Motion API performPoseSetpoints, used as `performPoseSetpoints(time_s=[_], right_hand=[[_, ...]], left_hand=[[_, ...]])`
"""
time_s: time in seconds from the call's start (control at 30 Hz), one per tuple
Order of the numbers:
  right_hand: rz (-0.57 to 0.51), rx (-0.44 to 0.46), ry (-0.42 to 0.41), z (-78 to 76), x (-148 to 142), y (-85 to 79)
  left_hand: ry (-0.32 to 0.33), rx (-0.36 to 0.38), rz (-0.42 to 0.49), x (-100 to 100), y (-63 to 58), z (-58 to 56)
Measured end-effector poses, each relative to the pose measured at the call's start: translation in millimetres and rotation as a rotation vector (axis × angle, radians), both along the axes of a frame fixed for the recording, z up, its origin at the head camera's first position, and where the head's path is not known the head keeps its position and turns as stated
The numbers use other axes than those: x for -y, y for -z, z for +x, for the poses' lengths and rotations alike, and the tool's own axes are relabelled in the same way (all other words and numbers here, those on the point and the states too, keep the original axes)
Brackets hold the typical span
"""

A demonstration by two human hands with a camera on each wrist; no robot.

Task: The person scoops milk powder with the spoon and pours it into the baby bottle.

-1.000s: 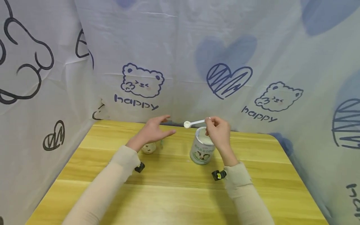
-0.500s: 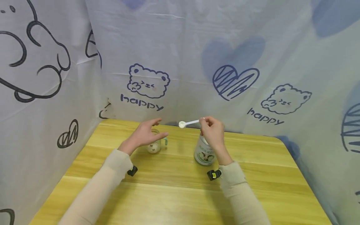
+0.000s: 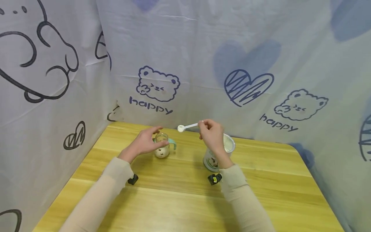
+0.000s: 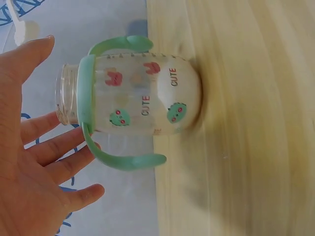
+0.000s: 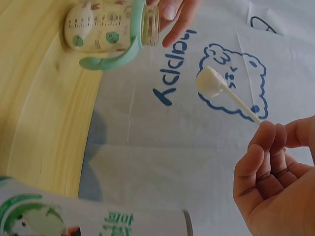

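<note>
My right hand pinches the thin handle of a white measuring scoop, heaped with pale powder, held in the air between the can and the bottle. A clear baby bottle with mint-green handles and printed cartoon faces stands upright on the table, uncapped, with whitish contents at its bottom. Around the bottle's neck, thumb on one side and fingers on the other, my left hand is spread with its fingers relaxed. The open milk powder can, white with a cow picture, stands partly hidden behind my right hand and forearm.
The wooden table reaches back to a white cloth printed with bears and hearts, which also hangs along both sides. Black wrist devices sit at my sleeves.
My right hand has carried the filled scoop left, away from above the can toward the bottle. The left hand now sits around the bottle's neck. The head view has shifted slightly.
</note>
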State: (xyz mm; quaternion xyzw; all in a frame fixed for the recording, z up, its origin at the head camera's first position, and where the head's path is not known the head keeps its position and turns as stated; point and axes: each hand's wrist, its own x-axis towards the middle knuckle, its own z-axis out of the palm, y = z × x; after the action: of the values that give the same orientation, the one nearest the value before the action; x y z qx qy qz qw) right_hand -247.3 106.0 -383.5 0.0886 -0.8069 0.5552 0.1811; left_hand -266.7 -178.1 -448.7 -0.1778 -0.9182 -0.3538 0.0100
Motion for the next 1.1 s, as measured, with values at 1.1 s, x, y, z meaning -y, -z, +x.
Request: performPoseSetpoints(time_s=[1.1], right_hand=[[0.131,-0.030,-0.123,-2.6,49,23.7]], left_hand=[[-0.038,0.010,-0.032,5,18.1,1.6]])
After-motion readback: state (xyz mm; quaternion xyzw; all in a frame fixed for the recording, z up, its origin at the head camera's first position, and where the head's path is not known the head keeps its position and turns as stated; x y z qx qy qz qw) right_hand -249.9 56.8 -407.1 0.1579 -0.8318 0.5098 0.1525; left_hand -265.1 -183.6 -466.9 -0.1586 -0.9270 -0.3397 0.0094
